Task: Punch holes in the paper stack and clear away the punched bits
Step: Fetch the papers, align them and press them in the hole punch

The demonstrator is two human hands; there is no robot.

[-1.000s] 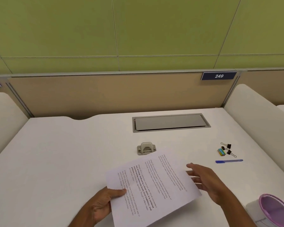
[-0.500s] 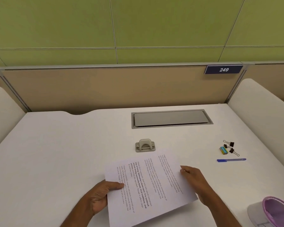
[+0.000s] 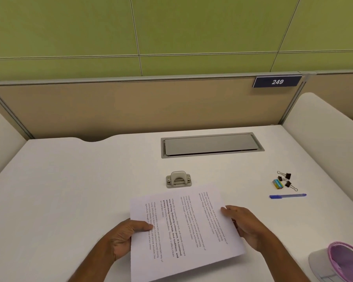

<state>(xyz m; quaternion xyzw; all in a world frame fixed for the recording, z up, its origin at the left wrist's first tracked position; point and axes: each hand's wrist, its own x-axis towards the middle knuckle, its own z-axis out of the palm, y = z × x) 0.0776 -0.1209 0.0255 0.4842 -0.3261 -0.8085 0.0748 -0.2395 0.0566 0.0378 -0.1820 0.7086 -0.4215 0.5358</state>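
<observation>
The right hand point(image 3: 247, 226), which hung spread above the page a second ago, has closed in on the right edge of the paper stack point(image 3: 188, 226). Its fingers point(image 3: 225, 209) are now curled at that edge with the thumb lying on top. The left hand point(image 3: 122, 239) has kept its grip on the left edge, thumb pressed on the printed face and the other fingers hidden underneath. The paper stack is held between both hands low over the near middle of the desk point(image 3: 69, 190), turned so the text runs sideways. The hole punch point(image 3: 178, 179) stands just beyond its far edge, apart from it. Well to the right lie binder clips point(image 3: 286, 180), a small eraser point(image 3: 278, 184) among them, and a blue pen point(image 3: 287, 196) just in front. A pink-rimmed container point(image 3: 342, 261) sits at the near right corner.
</observation>
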